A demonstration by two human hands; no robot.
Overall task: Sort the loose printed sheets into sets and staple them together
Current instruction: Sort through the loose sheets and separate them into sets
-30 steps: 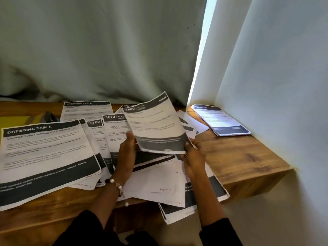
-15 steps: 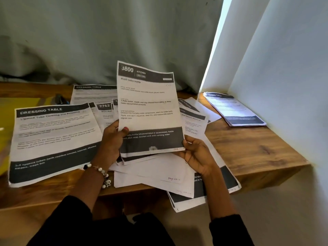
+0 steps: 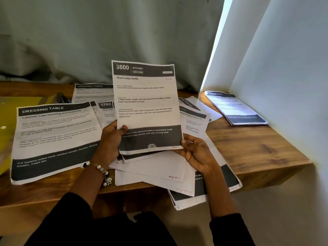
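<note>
A printed sheet headed "3800 KITCHEN, Wash baby bottle" [image 3: 145,103] stands upright above the wooden desk [image 3: 252,148]. My left hand [image 3: 111,139] grips its lower left edge, thumb on the front. My right hand [image 3: 197,153] holds its lower right corner from below. Under my hands lies a loose pile of sheets [image 3: 159,173], some hanging over the desk's front edge. A large "DRESSING TABLE" sheet [image 3: 53,134] lies to the left. More sheets [image 3: 94,93] lie behind it.
A separate set of sheets [image 3: 236,109] lies at the back right against the white wall. A dark object [image 3: 61,98], perhaps a stapler, sits at the back left beside something yellow [image 3: 19,103]. A grey curtain hangs behind the desk.
The kitchen sheet has gone from tilted low over the pile to upright and facing me. Both hands still hold it by its bottom edge.
</note>
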